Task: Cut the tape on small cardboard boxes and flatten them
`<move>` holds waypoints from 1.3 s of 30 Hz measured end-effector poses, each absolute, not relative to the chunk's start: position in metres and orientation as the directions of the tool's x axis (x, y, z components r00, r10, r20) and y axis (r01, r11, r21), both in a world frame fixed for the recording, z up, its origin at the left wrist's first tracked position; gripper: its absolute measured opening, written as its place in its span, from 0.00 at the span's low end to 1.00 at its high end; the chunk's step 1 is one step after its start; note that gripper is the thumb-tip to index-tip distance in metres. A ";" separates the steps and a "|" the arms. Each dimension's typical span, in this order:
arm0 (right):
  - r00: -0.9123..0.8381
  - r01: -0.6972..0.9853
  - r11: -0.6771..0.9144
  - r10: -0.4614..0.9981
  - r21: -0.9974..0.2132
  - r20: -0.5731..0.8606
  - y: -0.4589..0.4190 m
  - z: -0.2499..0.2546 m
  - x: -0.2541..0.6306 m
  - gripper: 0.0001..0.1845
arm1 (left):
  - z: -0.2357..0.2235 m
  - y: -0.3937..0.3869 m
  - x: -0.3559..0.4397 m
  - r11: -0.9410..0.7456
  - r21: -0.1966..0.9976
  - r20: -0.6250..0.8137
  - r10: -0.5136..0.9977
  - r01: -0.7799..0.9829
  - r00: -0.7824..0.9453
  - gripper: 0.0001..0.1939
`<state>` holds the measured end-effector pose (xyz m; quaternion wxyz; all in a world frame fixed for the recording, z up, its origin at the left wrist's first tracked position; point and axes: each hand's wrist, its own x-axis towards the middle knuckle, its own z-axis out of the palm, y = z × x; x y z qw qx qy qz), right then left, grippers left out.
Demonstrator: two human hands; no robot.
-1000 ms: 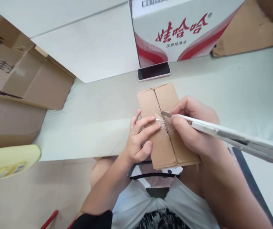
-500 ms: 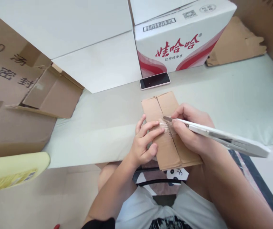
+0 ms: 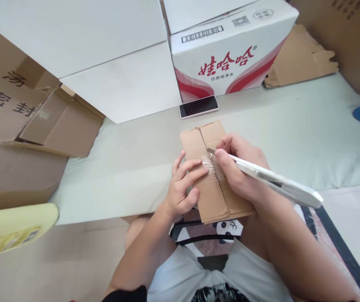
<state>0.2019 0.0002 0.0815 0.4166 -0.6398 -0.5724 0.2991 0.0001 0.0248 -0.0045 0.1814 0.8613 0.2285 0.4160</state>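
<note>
Carton [image 3: 213, 192] lengthwise away, knife [image 3: 266, 173] leftward

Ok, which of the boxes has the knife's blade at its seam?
The small brown box under the left hand, clear tape across its seam. The red-lettered white box and the dark-lettered brown box at left stand untouched.

The carton [image 3: 210, 197] is plain brown, the knife [image 3: 270, 177] white, the printed box [image 3: 192, 58] white with red bands.

Probably a home — pale cloth-covered surface [image 3: 126, 167], 1 phone [image 3: 199, 107], drinking-water carton [image 3: 227, 65], tiled floor [image 3: 85, 256].
</note>
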 end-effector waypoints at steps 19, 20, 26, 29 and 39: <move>0.184 0.467 -0.010 0.979 -0.884 0.085 0.000 0.082 0.202 0.08 | -0.011 0.028 0.002 -0.850 0.434 0.671 0.526 0.299 0.523 0.23; 0.184 0.444 -0.012 0.980 -0.896 0.078 0.000 0.081 0.203 0.08 | -0.012 0.029 0.003 -0.852 0.423 0.684 0.523 0.307 0.509 0.24; 0.174 0.224 0.023 0.983 -0.974 0.063 0.000 0.076 0.205 0.08 | -0.015 0.029 0.004 -0.853 0.409 0.713 0.521 0.324 0.470 0.25; 0.202 0.016 0.055 0.978 -0.998 0.057 0.003 0.070 0.207 0.10 | -0.014 0.031 -0.002 -0.855 0.403 0.703 0.518 0.327 0.488 0.25; 0.459 -0.008 -0.005 0.888 -1.000 -0.008 0.025 0.013 0.222 0.16 | -0.027 0.066 -0.053 -0.286 0.899 0.296 0.955 0.331 0.022 0.27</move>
